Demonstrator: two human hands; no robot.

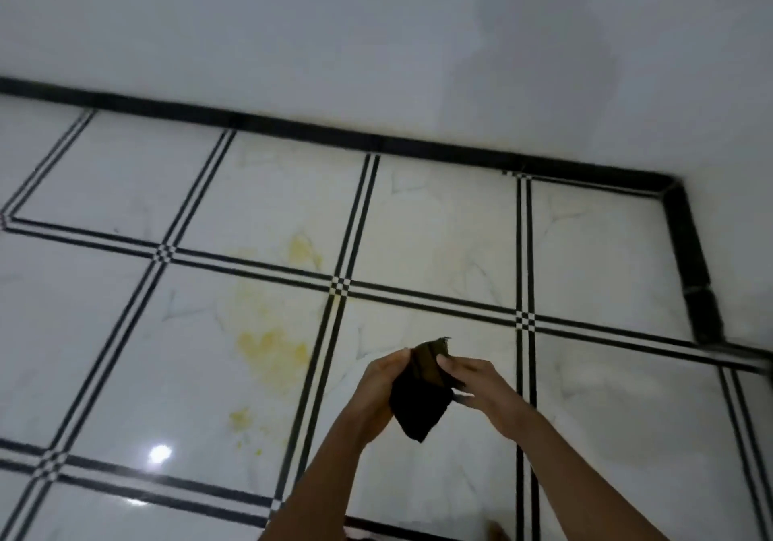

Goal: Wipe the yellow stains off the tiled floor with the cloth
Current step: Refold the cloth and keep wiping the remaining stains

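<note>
A dark folded cloth hangs in the air between both hands, above the white tiled floor. My left hand grips its left edge and my right hand pinches its upper right edge. Yellow stains lie on the tiles to the left of the hands: a large smear, a patch farther away and small spots nearer me. The cloth does not touch the floor.
The glossy tiles carry black double stripe lines. A black skirting runs along the white wall behind and turns at the corner on the right. A light glare shines on the floor at the lower left.
</note>
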